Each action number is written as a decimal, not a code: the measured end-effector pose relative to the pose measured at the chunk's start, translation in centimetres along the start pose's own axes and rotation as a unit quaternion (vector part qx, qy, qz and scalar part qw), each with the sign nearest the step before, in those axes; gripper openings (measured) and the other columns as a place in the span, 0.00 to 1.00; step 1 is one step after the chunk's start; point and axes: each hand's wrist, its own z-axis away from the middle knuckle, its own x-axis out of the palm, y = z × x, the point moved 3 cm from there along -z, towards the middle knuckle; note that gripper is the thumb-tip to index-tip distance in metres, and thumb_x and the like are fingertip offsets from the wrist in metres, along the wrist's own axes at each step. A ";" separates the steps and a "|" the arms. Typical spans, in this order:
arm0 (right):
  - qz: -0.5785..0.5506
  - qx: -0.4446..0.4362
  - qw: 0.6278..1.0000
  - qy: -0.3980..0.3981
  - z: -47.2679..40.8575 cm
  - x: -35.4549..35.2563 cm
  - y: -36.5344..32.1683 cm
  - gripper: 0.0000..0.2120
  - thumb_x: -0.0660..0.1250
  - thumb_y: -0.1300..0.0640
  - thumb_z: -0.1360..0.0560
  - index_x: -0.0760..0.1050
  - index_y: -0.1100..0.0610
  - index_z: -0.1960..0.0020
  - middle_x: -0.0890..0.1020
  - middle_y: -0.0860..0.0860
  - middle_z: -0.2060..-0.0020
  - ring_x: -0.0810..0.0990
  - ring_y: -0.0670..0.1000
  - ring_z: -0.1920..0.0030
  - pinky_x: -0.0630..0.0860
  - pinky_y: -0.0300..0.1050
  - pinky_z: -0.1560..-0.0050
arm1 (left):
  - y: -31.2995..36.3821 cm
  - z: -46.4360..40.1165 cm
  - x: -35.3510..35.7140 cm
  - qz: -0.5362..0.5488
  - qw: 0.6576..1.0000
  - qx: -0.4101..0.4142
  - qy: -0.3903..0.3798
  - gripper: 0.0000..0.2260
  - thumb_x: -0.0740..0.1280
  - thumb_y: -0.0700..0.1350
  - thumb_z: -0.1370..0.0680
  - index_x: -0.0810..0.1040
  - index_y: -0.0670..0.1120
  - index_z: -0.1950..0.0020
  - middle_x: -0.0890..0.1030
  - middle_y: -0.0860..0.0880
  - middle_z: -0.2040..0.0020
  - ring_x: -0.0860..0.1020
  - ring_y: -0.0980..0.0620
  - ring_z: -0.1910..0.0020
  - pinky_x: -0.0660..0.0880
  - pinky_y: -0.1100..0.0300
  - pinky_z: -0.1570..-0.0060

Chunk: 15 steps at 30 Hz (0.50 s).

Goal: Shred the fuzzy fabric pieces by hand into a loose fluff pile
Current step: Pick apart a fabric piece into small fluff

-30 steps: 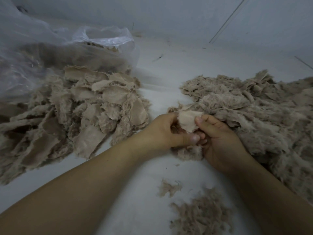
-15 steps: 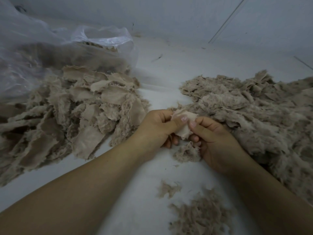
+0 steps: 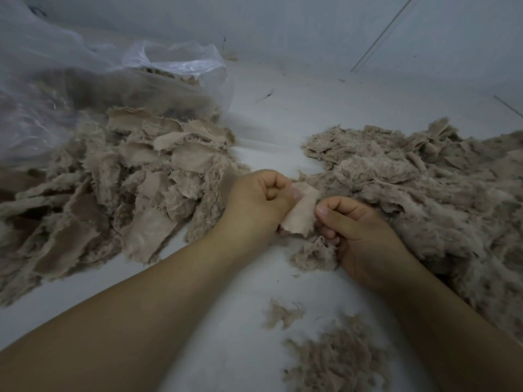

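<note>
A small beige fabric piece (image 3: 301, 213) is stretched between both hands at the centre. My left hand (image 3: 259, 205) grips its left edge with curled fingers. My right hand (image 3: 353, 230) pinches its right edge between thumb and fingers. A heap of whole fuzzy fabric pieces (image 3: 113, 193) lies to the left. A broad pile of shredded fluff (image 3: 424, 199) spreads to the right. A tuft of fluff (image 3: 314, 254) hangs below the held piece, against my right hand.
A clear plastic bag (image 3: 85, 89) holding more fabric lies at the back left. Small fluff clumps (image 3: 334, 355) sit on the white surface (image 3: 226, 321) near my forearms. A pale wall (image 3: 311, 29) rises behind.
The hands have drawn slightly apart, and the fabric piece now hangs longer and flatter between them. My left thumb has shifted from in front of the piece to its left edge.
</note>
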 end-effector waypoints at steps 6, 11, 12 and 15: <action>-0.029 0.007 0.999 0.016 0.0 0.1 -0.2 0.08 0.64 0.57 0.27 0.75 0.63 0.57 0.77 0.50 0.70 0.68 0.42 0.74 0.65 0.31 0.75 | 3.1 -1.3 -3.4 -0.615 0.784 0.078 0.043 0.08 0.67 0.36 0.27 0.72 0.47 0.63 0.75 0.50 0.63 0.77 0.46 0.60 0.71 0.56 0.65; -0.066 0.015 0.997 0.029 0.0 0.1 -0.4 0.12 0.57 0.61 0.19 0.74 0.62 0.58 0.76 0.50 0.70 0.67 0.42 0.74 0.65 0.31 0.76 | 4.0 1.0 -0.6 -0.620 0.765 0.174 -0.034 0.02 0.66 0.40 0.31 0.75 0.47 0.62 0.73 0.49 0.59 0.74 0.45 0.51 0.71 0.54 0.58; -0.073 0.014 0.997 0.032 0.0 0.1 -0.4 0.12 0.57 0.61 0.19 0.74 0.62 0.58 0.75 0.50 0.70 0.67 0.42 0.74 0.65 0.31 0.76 | 4.2 1.2 0.0 -0.551 0.812 0.188 -0.044 0.02 0.67 0.46 0.32 0.78 0.49 0.61 0.75 0.51 0.60 0.75 0.48 0.53 0.73 0.52 0.56; -0.089 0.012 0.995 0.045 0.0 0.0 -0.4 0.13 0.57 0.60 0.19 0.74 0.62 0.59 0.74 0.51 0.71 0.67 0.42 0.75 0.64 0.31 0.77 | 3.0 1.8 1.9 -0.418 0.888 0.119 -0.150 0.18 0.72 0.64 0.36 0.79 0.49 0.64 0.76 0.53 0.68 0.74 0.58 0.66 0.74 0.59 0.65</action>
